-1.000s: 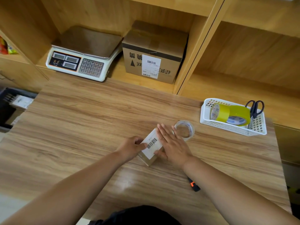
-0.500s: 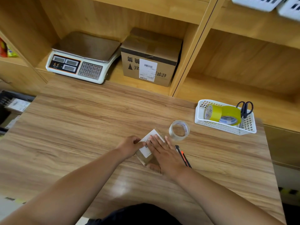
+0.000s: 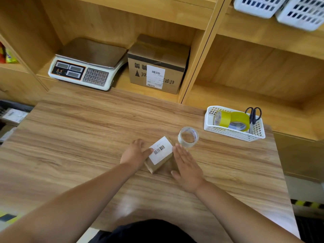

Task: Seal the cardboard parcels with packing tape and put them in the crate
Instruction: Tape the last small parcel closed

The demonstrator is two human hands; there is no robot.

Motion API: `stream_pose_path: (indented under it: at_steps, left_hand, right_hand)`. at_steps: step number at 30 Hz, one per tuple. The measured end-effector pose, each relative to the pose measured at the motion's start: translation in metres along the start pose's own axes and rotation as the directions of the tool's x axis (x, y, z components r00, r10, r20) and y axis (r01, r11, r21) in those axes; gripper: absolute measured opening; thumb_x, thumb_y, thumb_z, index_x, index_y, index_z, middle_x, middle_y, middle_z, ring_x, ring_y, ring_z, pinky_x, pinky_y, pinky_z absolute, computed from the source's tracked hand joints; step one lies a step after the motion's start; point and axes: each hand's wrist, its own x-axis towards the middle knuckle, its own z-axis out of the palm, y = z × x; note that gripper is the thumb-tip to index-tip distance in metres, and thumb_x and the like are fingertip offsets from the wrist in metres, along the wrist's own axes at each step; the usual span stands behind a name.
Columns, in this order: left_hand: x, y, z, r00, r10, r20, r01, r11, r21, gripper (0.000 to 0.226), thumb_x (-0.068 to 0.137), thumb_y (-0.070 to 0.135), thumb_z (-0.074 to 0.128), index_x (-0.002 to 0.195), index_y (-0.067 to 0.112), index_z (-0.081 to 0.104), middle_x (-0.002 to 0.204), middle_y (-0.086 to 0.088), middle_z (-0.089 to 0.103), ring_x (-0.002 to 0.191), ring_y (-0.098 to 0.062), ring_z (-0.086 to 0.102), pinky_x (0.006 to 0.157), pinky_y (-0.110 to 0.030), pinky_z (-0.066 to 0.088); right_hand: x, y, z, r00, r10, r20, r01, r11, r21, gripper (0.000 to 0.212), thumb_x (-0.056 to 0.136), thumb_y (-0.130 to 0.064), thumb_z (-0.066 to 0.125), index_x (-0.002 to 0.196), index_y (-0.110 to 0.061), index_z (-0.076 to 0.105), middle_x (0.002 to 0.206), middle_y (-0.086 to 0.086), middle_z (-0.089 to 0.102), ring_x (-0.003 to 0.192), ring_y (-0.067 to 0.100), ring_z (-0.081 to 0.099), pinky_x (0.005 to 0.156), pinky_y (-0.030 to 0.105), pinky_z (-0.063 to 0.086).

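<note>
1. A wide wooden table [image 3: 78,137] fills the view. Wooden shelving stands behind it.
2. On the shelf at the far side sit a weighing scale [image 3: 84,71] and a large cardboard box [image 3: 157,67]. Both are well apart from the hands.
3. A dark container [image 3: 10,109] shows at the far left edge, off the table. It may be the crate, but it is too cut off to tell.
4. A white basket [image 3: 233,135] stands at the table's far right, holding yellow tape rolls [image 3: 233,120] and scissors [image 3: 253,114].
5. The small parcel [image 3: 160,155], brown with a white barcode label on top, lies on the table between the two hands. Its long axis runs diagonally, from near left to far right.
6. The left hand [image 3: 134,154] holds the parcel's left side with curled fingers, and the thumb reaches onto the label's edge.
7. The right hand [image 3: 187,165] lies flat with straight fingers pressed along the parcel's right side, grasping nothing.
8. A clear tape roll [image 3: 188,137] stands just beyond the right fingertips, just beside the parcel's far right corner.
9. Judgement: if more tape is needed, the right hand is the nearer one and need only reach forward. The crate, if it is the one at the left, lies on the left hand's side.
</note>
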Motion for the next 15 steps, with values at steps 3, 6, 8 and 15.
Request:
stream_pose_path:
  at_steps: [3,6,8,15]
  left_hand:
    - [-0.014,0.001,0.002,0.983,0.161,-0.091,-0.149,0.981,0.122,0.049,0.082,0.035,0.069,0.126,0.021,0.054,0.122,0.003,0.05,0.116,-0.016,0.045,0.089,-0.025,0.034]
    - [-0.023,0.002,0.009,0.957,0.285,-0.045,-0.265,0.931,0.252,0.047,0.08,0.034,0.07,0.123,0.023,0.057,0.121,0.004,0.051,0.117,-0.016,0.04,0.094,-0.023,0.027]
    - [-0.027,0.001,0.013,0.957,0.29,-0.022,-0.272,0.918,0.288,0.052,0.08,0.033,0.068,0.129,0.023,0.053,0.126,0.004,0.047,0.121,-0.017,0.038,0.098,-0.025,0.025]
    - [-0.028,-0.003,0.005,0.999,0.041,0.035,-0.046,0.983,0.179,0.073,0.077,0.038,0.071,0.138,0.017,0.036,0.136,-0.004,0.036,0.127,-0.025,0.036,0.102,-0.035,0.035]
  right_hand:
    - [-0.005,0.003,-0.001,0.997,0.01,0.079,-0.015,0.998,0.065,0.086,0.096,-0.032,0.044,0.142,-0.014,-0.027,0.149,-0.004,-0.034,0.142,0.01,-0.025,0.118,0.026,-0.009]
    - [-0.006,-0.007,-0.006,0.996,0.047,0.076,-0.059,0.986,0.157,0.084,0.094,-0.026,0.049,0.151,-0.015,-0.012,0.156,-0.003,-0.025,0.145,0.009,-0.015,0.112,0.019,-0.004]
    - [-0.009,-0.014,-0.009,0.996,0.066,0.059,-0.076,0.979,0.191,0.08,0.094,-0.023,0.05,0.152,-0.013,-0.003,0.159,0.0,-0.018,0.147,0.014,-0.007,0.109,0.018,-0.001]
    - [-0.016,-0.023,-0.011,0.976,0.206,-0.065,-0.148,0.857,0.494,0.064,0.091,-0.016,0.053,0.148,-0.011,0.025,0.146,0.002,0.032,0.131,0.019,0.036,0.102,0.02,0.029]
